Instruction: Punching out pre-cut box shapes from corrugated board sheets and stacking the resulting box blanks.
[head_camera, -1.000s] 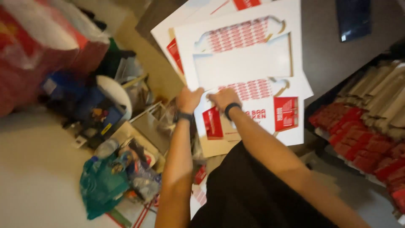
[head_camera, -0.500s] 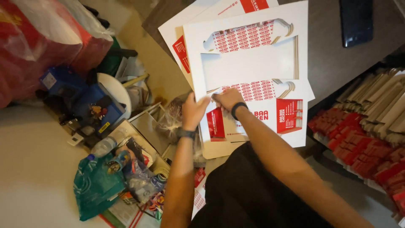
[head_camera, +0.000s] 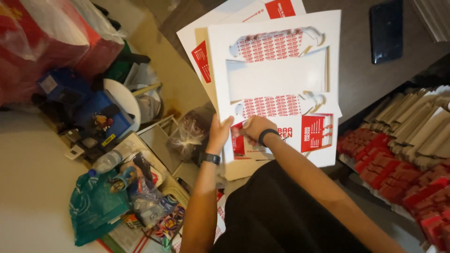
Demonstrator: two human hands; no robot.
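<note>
- your left hand (head_camera: 218, 133) grips the lower left edge of a white die-cut card sheet (head_camera: 276, 75), fingers curled over it.
- your right hand (head_camera: 251, 129) presses on the sheet's lower part just beside the left, fingers bent on the card; a dark band sits on each wrist.
- the sheet lies on top of a stack of like sheets (head_camera: 206, 51) with red panels, on the dark table (head_camera: 356, 79).
- a black phone (head_camera: 386, 30) lies on the table, well apart at the upper right.
- a tray of red and tan folded boxes (head_camera: 403, 154) stands to your right.
- clutter lies left on the floor: a green bag (head_camera: 91, 211), a blue box (head_camera: 105, 112), a red bag (head_camera: 42, 42).
</note>
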